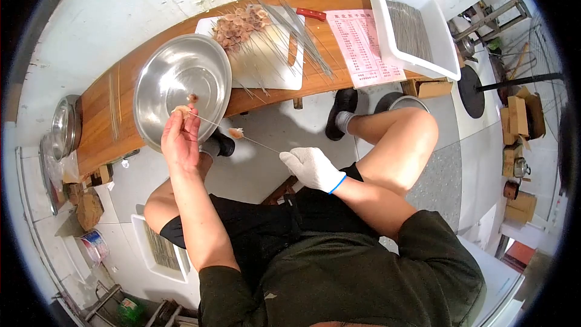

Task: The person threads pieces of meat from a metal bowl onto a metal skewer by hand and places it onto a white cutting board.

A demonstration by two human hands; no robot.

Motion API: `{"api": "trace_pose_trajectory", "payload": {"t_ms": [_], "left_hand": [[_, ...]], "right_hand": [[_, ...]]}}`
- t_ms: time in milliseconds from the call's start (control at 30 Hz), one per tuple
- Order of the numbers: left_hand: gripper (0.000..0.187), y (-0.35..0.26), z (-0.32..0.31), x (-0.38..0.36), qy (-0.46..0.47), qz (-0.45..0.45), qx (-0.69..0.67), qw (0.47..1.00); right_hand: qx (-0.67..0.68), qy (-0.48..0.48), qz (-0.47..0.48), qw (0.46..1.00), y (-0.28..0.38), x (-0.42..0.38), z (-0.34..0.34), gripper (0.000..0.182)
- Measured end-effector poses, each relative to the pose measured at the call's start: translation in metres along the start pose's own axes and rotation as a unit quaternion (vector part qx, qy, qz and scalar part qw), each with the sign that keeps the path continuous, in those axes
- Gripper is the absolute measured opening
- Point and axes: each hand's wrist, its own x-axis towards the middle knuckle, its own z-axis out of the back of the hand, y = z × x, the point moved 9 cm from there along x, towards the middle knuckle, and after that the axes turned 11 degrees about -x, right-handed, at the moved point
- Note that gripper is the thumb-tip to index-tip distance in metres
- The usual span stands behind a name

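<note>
My right hand, gloved in white (pixel 310 168), is closed on the near end of a thin metal skewer (pixel 261 145). A brownish piece of food (pixel 236 133) is threaded partway along it. At the far end, my bare left hand (pixel 181 132) pinches a pale food piece (pixel 181 109) at the skewer's tip, over the rim of a large steel bowl (pixel 145 109). One small brown piece (pixel 192 97) lies in the bowl just beyond my fingertips. Loaded skewers with brown food pieces (pixel 237 29) are piled on a white cutting board (pixel 257 69), beside bare skewers (pixel 302 39).
A wooden table (pixel 133 72) runs along the wall. It bears a red-handled knife (pixel 311 14), a pink printed sheet (pixel 361 45) and a white bin of skewers (pixel 442 60). Steel bowls (pixel 65 126) sit at the left end. Another white bin (pixel 140 236) stands on the floor.
</note>
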Motion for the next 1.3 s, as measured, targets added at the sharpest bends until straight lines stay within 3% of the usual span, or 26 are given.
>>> {"api": "trace_pose_trajectory", "payload": {"t_ms": [100, 300, 1300], "left_hand": [[0.019, -0.001, 0.001, 0.002, 0.025, 0.009, -0.004, 1.0], [0.019, -0.003, -0.004, -0.006, -0.033, 0.002, 0.001, 0.999], [0.014, -0.002, 0.001, -0.004, -0.053, 0.003, -0.007, 0.999]], "right_hand": [[0.001, -0.003, 0.014, 1.0, 0.004, -0.001, 0.002, 0.049], [-0.005, 0.002, 0.009, 1.0, 0.006, 0.0, 0.002, 0.048], [0.026, -0.002, -0.002, 1.0, -0.001, 0.0, -0.004, 0.047]]}}
